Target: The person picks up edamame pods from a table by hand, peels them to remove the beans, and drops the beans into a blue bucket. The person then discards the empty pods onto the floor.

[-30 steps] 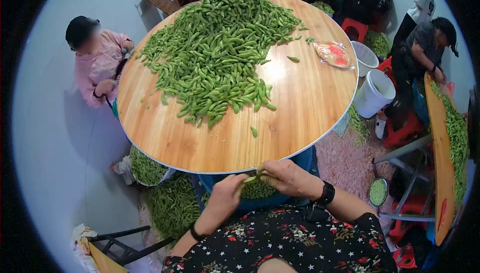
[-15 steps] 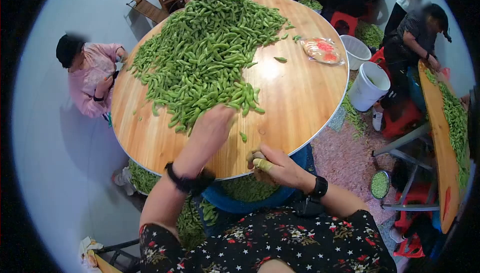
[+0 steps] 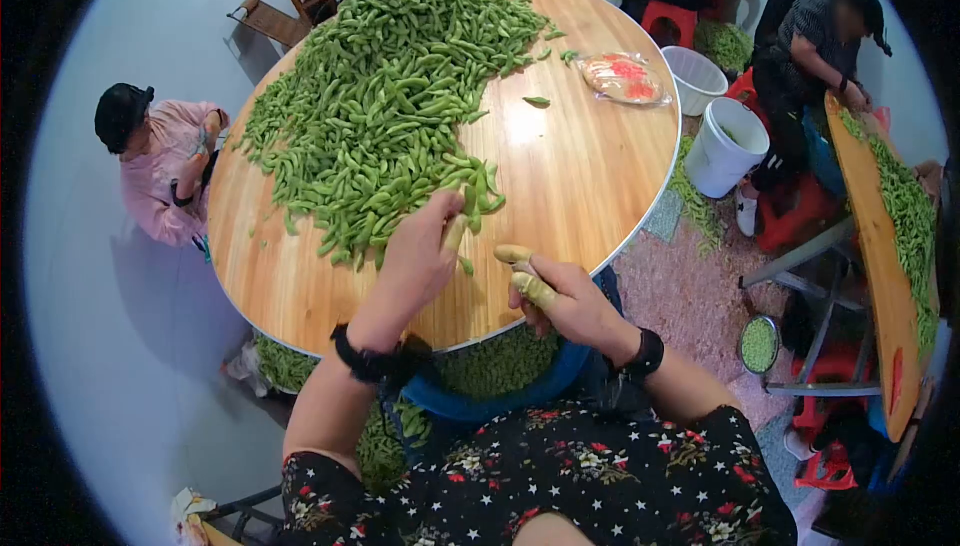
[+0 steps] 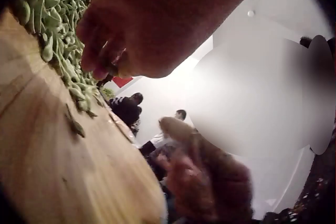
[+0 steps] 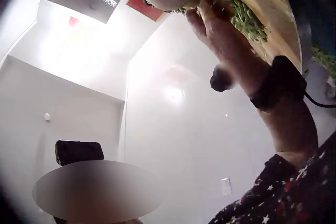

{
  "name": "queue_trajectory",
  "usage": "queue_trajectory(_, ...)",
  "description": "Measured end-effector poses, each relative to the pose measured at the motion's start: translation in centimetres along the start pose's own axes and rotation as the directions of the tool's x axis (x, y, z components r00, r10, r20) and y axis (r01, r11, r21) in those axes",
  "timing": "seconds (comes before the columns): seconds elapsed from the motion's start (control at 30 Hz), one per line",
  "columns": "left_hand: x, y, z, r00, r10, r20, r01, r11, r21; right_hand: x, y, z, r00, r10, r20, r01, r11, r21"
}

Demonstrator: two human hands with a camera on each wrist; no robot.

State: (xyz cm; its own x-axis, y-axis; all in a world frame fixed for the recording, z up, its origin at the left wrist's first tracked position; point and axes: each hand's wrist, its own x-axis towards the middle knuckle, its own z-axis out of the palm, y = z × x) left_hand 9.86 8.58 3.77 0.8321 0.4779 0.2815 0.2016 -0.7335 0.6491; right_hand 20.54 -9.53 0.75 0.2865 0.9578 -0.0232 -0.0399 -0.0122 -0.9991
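A large heap of green soybean pods [image 3: 390,96] covers much of the round wooden table [image 3: 590,186]. My left hand [image 3: 415,251] reaches over the near edge of the heap, pinching a pod [image 3: 474,218] between covered fingertips. Closer to the table's front edge, my right hand [image 3: 570,301] hovers with its index finger stretched out and nothing visible between its fingers. Yellowish covers sit on its thumb and index finger. Below the edge, a blue tub [image 3: 575,366] holds shelled green beans [image 3: 500,358].
A bagged flat item [image 3: 622,78] with red marks lies at the table's right. White buckets [image 3: 728,151] stand beyond it. A bowl of beans [image 3: 759,344] is on the floor. A person in pink [image 3: 160,171] sits at left; another person [image 3: 815,56] works at right.
My left hand has left the right hand above the tub and reached forward to the heap. The right hand has risen slightly over the table edge, and the head view has shifted.
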Motion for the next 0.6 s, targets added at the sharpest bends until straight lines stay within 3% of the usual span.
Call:
queue_trajectory(0.07,-2.7,1.2,-0.5,1.0,0.02,0.01,-0.018,0.994,-0.107,0.0,-0.2,0.4,0.997,0.045,0.061,-0.051,0.994,0.095)
queue_trajectory(0.13,-5.1,2.3,-0.6,0.997,-0.043,0.069,0.058,0.97,-0.234,-0.1,-0.8,1.2,0.99,0.068,0.125,-0.09,0.979,0.181)
queue_trajectory(0.17,-6.1,2.4,-0.4,0.999,0.029,0.044,-0.019,0.979,-0.202,-0.2,-0.8,1.6,0.989,0.052,0.137,-0.082,0.972,0.219)
queue_trajectory(0.43,-9.8,1.9,0.0,0.996,0.074,-0.04,-0.081,0.971,-0.225,-0.6,0.0,3.9,0.983,0.049,0.178,-0.099,0.953,0.287)
queue_trajectory(0.53,-10.3,2.9,-0.8,0.997,0.071,-0.026,-0.074,0.981,-0.178,-0.7,-0.1,3.9,0.978,0.093,0.187,-0.137,0.962,0.237)
queue_trajectory(0.6,-11.5,4.0,-1.6,0.993,0.064,0.1,-0.086,0.968,0.235,-1.1,0.0,3.7,0.974,0.042,0.224,-0.072,0.989,0.126)
